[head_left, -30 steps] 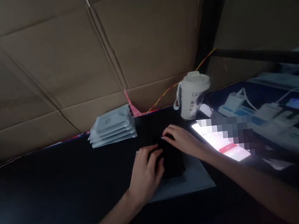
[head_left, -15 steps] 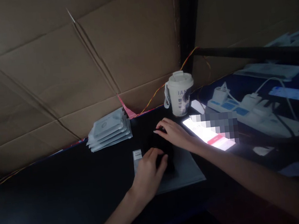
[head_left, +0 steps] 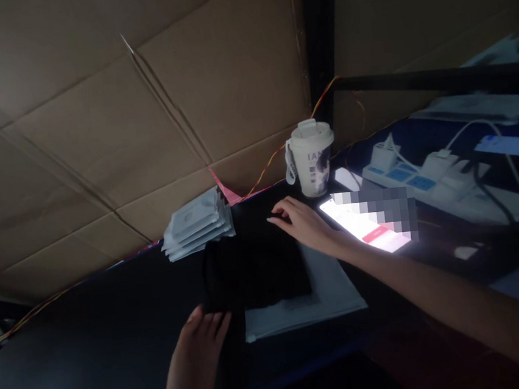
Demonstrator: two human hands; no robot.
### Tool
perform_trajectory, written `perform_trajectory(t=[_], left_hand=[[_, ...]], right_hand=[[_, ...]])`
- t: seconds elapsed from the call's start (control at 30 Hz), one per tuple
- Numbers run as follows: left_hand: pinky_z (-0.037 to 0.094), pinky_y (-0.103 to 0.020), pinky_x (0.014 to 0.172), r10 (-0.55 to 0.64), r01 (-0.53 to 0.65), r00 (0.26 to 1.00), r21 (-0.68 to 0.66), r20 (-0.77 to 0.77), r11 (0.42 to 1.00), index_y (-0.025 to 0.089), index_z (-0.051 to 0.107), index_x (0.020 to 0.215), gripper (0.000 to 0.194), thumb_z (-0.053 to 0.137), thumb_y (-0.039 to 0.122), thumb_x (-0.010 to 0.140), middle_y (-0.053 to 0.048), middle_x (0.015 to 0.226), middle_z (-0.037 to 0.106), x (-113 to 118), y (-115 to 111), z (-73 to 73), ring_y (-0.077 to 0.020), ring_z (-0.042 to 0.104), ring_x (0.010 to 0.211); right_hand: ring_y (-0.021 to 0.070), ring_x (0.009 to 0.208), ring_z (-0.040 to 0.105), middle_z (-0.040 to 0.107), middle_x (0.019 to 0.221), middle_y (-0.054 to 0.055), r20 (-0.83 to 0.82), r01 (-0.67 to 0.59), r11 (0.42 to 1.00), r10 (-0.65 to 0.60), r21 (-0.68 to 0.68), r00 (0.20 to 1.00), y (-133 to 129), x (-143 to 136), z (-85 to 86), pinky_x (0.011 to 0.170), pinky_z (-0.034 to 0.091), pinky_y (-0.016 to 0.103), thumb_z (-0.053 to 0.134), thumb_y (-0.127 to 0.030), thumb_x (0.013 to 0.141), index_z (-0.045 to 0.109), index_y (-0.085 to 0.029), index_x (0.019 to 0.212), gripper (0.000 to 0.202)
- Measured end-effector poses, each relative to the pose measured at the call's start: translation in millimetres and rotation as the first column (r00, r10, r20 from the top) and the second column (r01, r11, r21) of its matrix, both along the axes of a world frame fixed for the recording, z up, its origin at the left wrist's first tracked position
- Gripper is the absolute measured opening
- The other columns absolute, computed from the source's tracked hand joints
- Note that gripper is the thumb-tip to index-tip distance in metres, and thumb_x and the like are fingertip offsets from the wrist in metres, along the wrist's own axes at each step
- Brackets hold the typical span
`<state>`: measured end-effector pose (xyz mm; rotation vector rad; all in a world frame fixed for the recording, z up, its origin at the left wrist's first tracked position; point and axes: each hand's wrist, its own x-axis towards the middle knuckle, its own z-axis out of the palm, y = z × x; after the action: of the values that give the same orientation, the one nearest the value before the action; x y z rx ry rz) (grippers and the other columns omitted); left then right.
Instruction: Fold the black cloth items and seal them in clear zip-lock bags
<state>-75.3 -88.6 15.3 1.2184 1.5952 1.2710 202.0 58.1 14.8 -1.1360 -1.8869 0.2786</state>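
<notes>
A black piece that looks like folded cloth (head_left: 258, 271) lies over a frosted zip bag (head_left: 333, 288), whose right and near parts show. My left hand (head_left: 198, 341) is at the cloth's near left corner, turned partly over, its fingers extended and slightly apart. Beyond the cloth, my right hand (head_left: 301, 224) bends its thumb and forefinger close together at what seems to be its far edge. Black on black hides exactly what lies between those fingertips. A stack of frosted zip bags (head_left: 197, 223) rests behind the cloth.
A lidded paper cup (head_left: 313, 158) stands at the back near a lit phone (head_left: 358, 225). Farther right lies a white power strip (head_left: 452, 191) with plugs and cables. A cardboard wall (head_left: 229, 69) closes the back; a red-yellow wire (head_left: 264, 172) runs along it.
My left hand has moved left and toward me and turned over. The black cloth now spreads farther left, covering the bag's label. My right hand has stayed nearly in place. The view shifted slightly.
</notes>
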Motion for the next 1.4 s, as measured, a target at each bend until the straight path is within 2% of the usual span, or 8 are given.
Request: perform_trajectory(t=[0.27,0.4,0.5,0.67,0.83,1.03,1.17,1.4], left_hand=[[0.052,-0.032,0.069,0.353,-0.357,0.933,0.047,0.076,0.933,0.026,0.058,0.087,0.016,0.063,0.036,0.075,0.001,0.087,0.062,6,-31,7.1,-0.0189,0.063,0.081],[0.051,-0.028,0.067,0.064,-0.005,0.930,0.161,-0.362,0.987,0.024,0.060,0.091,0.020,0.062,0.039,0.079,-0.001,0.084,0.062,48,-17,23.9,-0.0179,0.061,0.075],[0.050,-0.034,0.076,-0.191,0.322,0.701,0.065,-0.687,0.944,0.023,0.061,0.099,0.017,0.057,0.032,0.085,-0.005,0.094,0.064,85,9,24.9,-0.0215,0.062,0.085],[0.050,-0.035,0.067,-0.171,0.316,0.267,-0.081,-0.948,0.945,0.018,0.060,0.093,0.012,0.059,0.021,0.081,-0.010,0.090,0.062,134,50,17.3,-0.0273,0.061,0.088],[0.048,-0.031,0.065,-0.241,0.332,0.153,-0.180,-0.958,0.926,0.016,0.058,0.091,0.014,0.046,0.010,0.087,-0.011,0.092,0.062,140,60,21.2,-0.0245,0.061,0.086],[0.045,-0.027,0.064,-0.304,0.419,0.550,-0.058,-0.778,0.906,0.020,0.057,0.086,0.015,0.044,0.025,0.090,-0.003,0.081,0.062,93,59,45.2,-0.0170,0.060,0.068],[0.046,-0.028,0.061,-0.063,0.141,0.771,0.073,-0.634,0.987,0.023,0.062,0.087,0.028,0.055,0.050,0.079,-0.001,0.075,0.066,23,44,67.9,-0.0196,0.061,0.066],[0.051,-0.049,0.068,0.264,-0.387,0.503,0.059,-0.823,0.920,0.029,0.061,0.079,0.036,0.047,0.062,0.073,-0.004,0.075,0.071,-135,-3,47.9,-0.0361,0.067,0.077]], right_hand=[[0.0123,0.069,0.055,0.057,0.079,0.001,0.113,-0.077,0.992,0.089,-0.103,0.990,-4,-6,-6.9,0.065,0.043,0.025,0.061,-0.022,0.086,0.060,-0.018,0.082,0.005],[0.0129,0.070,0.055,0.057,0.076,0.000,0.192,-0.095,0.982,0.126,-0.163,0.973,-7,-9,-9.1,0.065,0.041,0.025,0.063,-0.021,0.084,0.060,-0.019,0.079,0.006],[0.0140,0.074,0.058,0.058,0.080,0.001,0.206,-0.089,0.976,0.131,-0.200,0.970,-10,-10,-10.1,0.068,0.043,0.026,0.064,-0.019,0.083,0.061,-0.019,0.081,0.004],[0.0152,0.078,0.060,0.059,0.086,0.003,0.257,-0.069,0.977,0.120,-0.201,0.959,-9,-9,-11.0,0.069,0.045,0.027,0.066,-0.020,0.081,0.061,-0.019,0.089,0.009],[0.0161,0.082,0.061,0.059,0.091,0.004,0.282,-0.050,0.978,0.107,-0.201,0.954,-9,-7,-12.1,0.069,0.047,0.027,0.067,-0.018,0.079,0.060,-0.019,0.092,0.015],[0.0204,0.089,0.060,0.058,0.098,0.008,0.327,-0.016,0.984,0.075,-0.180,0.942,-10,-5,-12.2,0.074,0.048,0.031,0.069,-0.021,0.079,0.060,-0.017,0.099,0.023],[0.0229,0.087,0.059,0.059,0.095,0.009,0.339,-0.006,0.988,0.059,-0.156,0.939,-8,-3,-14.2,0.074,0.048,0.035,0.070,-0.026,0.078,0.061,-0.018,0.097,0.023],[0.0249,0.088,0.061,0.061,0.092,0.010,0.346,-0.028,0.990,0.073,-0.135,0.935,-6,-1,-17.4,0.075,0.049,0.037,0.068,-0.029,0.079,0.064,-0.018,0.094,0.019]])
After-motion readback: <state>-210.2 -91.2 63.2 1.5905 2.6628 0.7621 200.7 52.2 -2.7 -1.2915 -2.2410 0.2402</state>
